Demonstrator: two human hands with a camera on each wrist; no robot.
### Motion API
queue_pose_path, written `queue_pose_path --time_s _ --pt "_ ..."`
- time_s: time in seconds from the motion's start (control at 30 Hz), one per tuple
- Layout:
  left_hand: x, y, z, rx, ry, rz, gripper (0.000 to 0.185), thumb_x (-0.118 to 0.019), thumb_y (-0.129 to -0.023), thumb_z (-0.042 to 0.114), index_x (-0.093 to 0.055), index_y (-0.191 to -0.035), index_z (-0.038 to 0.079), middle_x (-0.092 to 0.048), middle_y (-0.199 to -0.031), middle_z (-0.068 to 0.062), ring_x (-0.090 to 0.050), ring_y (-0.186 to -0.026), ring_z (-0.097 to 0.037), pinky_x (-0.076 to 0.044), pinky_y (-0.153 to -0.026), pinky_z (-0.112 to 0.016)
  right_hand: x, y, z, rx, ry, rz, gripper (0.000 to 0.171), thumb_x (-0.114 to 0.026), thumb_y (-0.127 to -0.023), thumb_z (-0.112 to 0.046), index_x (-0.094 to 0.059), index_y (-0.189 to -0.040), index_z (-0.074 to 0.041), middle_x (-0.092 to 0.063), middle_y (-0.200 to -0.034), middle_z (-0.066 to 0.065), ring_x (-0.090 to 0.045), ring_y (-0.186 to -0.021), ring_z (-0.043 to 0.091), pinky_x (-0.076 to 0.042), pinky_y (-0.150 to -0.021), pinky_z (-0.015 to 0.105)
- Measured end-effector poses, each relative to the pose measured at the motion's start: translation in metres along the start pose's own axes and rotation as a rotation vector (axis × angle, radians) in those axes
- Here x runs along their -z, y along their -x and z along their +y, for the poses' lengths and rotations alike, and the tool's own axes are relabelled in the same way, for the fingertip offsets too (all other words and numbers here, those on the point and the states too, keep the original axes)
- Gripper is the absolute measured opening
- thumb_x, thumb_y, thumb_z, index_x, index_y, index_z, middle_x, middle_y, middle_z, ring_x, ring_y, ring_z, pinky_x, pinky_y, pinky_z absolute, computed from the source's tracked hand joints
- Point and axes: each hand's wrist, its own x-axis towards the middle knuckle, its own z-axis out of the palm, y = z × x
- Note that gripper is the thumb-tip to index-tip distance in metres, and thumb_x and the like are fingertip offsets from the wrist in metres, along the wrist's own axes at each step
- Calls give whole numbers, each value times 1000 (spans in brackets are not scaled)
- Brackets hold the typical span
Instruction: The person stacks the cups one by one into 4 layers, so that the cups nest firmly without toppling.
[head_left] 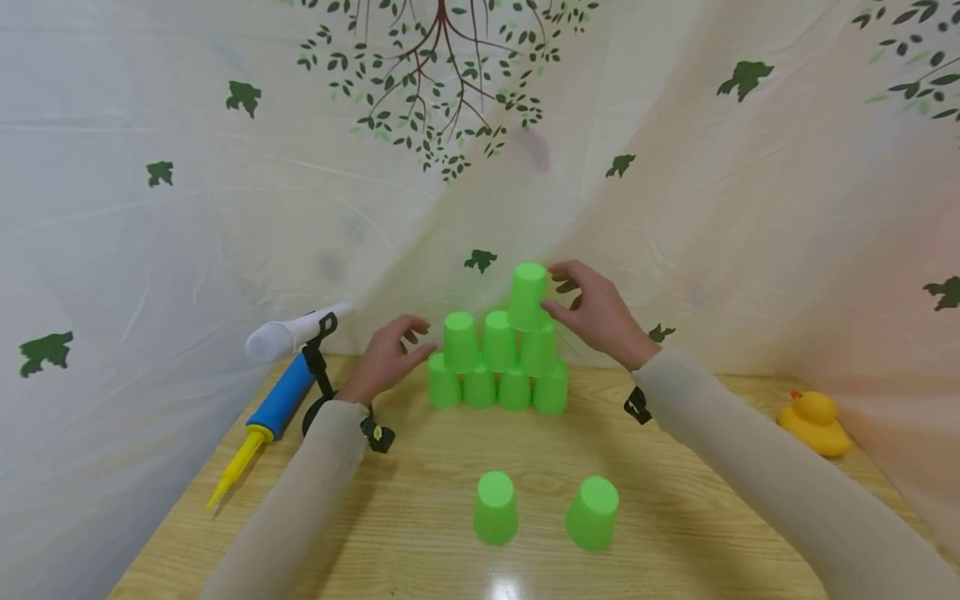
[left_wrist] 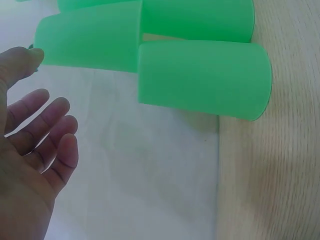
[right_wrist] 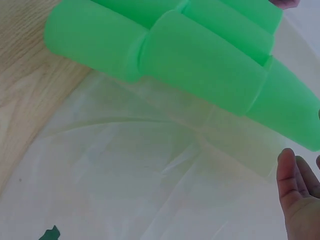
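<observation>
Here my right hand (head_left: 596, 315) pinches the top green cup (head_left: 528, 297) between thumb and fingers, mouth down, its long axis upright, sitting over the right end of the pyramid's (head_left: 497, 367) middle row on the wooden table (head_left: 420, 492). My left hand (head_left: 390, 357) hangs relaxed and holds nothing, just beside the stack's left edge. I can read no brand or writing on any cup.

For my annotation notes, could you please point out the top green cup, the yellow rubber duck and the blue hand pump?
top green cup (head_left: 527, 298), head view, side wall.
yellow rubber duck (head_left: 816, 423), head view, body.
blue hand pump (head_left: 282, 395), head view, blue barrel.
</observation>
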Motion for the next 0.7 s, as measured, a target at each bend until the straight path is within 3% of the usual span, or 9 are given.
queue_pose_path --time_s 0.23,0.4,0.57,0.7 --pt "8 12 4 -37 -2 -11 34 -57 -81 33 -51 -109 13 -53 -102 -4 -50 -86 -23 -43 -66 -31 -2 19 10 27 26 46 50 -62 -78 -33 -43 -120 -15 -50 -107 -1 -50 -90 13 -45 -65 29" --pt "10 27 12 -64 -20 -34 35 -56 -81 37 -50 -109 17 -51 -102 3 -49 -86 -17 -42 -67 -32 -6 33 19 39 21 41 49 -63 -77 -32 -44 -119 -15 -50 -106 -2 -51 -90 14 -44 -65 28" --pt "6 40 19 -136 -33 -66 35 -56 -80 40 -50 -108 19 -51 -102 5 -48 -84 -11 -44 -64 -31 -12 42 28 25 10 44 49 -62 -77 -34 -44 -119 -17 -50 -105 -4 -50 -89 12 -44 -65 28" --pt "0 47 25 -171 12 -107 32 -57 -80 37 -52 -106 18 -52 -101 5 -50 -83 -14 -44 -63 -34 -20 46 35 5 -17 40 50 -62 -78 -35 -43 -120 -17 -51 -104 -3 -50 -89 11 -44 -65 30"
